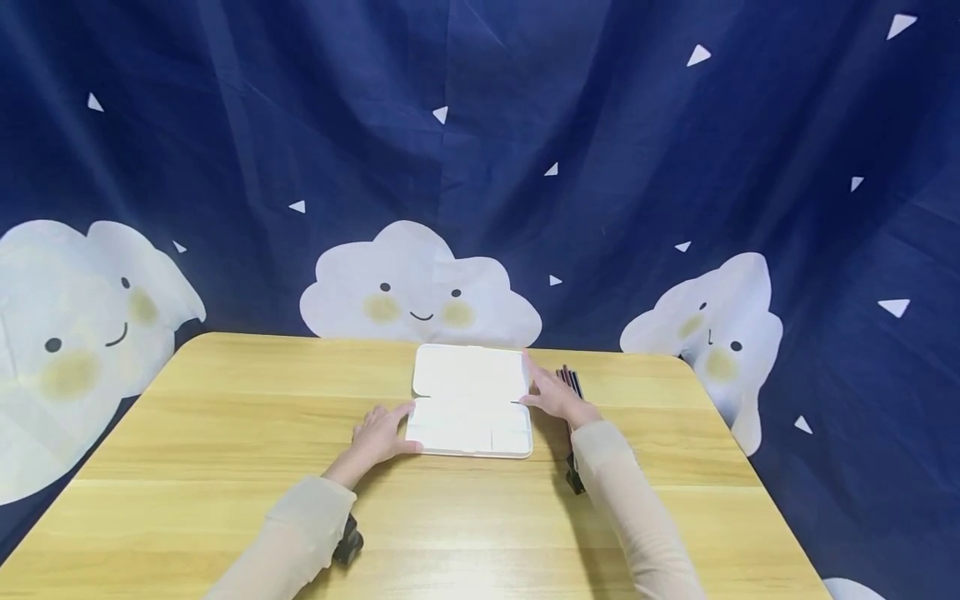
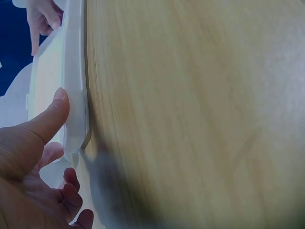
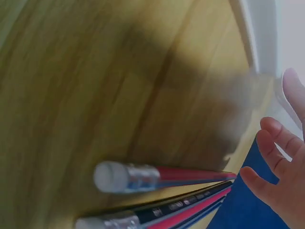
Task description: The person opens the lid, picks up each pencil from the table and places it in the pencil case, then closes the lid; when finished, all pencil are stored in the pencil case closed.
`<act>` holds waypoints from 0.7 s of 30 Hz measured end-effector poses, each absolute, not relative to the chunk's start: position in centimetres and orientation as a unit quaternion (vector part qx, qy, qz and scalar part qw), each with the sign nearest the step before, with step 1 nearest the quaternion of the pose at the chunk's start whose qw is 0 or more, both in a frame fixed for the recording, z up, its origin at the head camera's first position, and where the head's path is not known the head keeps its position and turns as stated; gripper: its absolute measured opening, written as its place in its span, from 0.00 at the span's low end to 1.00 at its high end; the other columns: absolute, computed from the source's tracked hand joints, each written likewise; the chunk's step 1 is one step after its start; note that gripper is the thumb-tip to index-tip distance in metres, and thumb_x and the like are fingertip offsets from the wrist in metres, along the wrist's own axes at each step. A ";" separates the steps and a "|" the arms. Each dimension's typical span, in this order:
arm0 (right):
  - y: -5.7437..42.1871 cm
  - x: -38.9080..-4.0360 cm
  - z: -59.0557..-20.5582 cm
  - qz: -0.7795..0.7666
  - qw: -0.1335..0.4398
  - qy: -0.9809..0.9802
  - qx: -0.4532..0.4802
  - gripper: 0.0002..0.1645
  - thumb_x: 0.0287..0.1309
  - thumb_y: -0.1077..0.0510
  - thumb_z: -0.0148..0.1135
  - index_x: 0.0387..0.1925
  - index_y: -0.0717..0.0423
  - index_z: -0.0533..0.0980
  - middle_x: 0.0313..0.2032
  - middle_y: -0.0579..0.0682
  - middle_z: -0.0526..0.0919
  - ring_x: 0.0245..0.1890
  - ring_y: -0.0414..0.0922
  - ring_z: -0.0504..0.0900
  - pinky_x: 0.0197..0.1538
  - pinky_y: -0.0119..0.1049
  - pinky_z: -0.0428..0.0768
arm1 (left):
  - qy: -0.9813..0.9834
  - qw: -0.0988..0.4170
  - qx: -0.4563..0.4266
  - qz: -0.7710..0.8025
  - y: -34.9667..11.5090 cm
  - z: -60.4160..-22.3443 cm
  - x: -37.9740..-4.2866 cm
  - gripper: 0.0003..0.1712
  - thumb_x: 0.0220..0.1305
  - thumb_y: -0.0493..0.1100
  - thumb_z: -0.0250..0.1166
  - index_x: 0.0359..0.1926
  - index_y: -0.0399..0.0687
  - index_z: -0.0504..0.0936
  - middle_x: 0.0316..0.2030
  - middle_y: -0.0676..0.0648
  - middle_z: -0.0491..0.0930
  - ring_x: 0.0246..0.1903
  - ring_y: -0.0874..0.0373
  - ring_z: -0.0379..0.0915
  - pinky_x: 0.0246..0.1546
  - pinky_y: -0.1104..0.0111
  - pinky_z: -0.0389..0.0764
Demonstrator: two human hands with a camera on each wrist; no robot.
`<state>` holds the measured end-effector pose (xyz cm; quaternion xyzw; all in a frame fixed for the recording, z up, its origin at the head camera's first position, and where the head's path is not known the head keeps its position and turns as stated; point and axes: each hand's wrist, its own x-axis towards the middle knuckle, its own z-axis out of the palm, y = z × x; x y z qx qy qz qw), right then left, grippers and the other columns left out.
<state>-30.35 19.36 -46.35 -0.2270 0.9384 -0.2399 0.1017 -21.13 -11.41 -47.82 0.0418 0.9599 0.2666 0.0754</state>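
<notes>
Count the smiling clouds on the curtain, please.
3: the left cloud beside the table, the middle cloud beyond the white case, and the right cloud past the table's far right corner. A white patch at bottom right may be another, with any face out of view.

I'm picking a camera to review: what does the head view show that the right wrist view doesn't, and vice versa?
Only the head view: the left grip and the white triangles on the blue curtain.
Only the right wrist view: the white eraser tips and metal bands of the pencils.
Both: the right grip, the pencils, the white case, the wooden table and the curtain.
</notes>
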 end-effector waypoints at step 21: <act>19.2 -30.6 -46.2 -0.195 0.121 0.956 -0.183 0.48 0.58 0.53 0.58 0.71 0.55 0.41 0.54 0.62 0.71 0.55 0.54 0.70 0.56 0.48 0.66 | 0.964 0.083 0.047 0.249 -11.3 -47.7 -21.3 0.45 0.43 0.55 0.71 0.63 0.48 0.66 0.50 0.34 0.67 0.45 0.43 0.63 0.38 0.55 0.62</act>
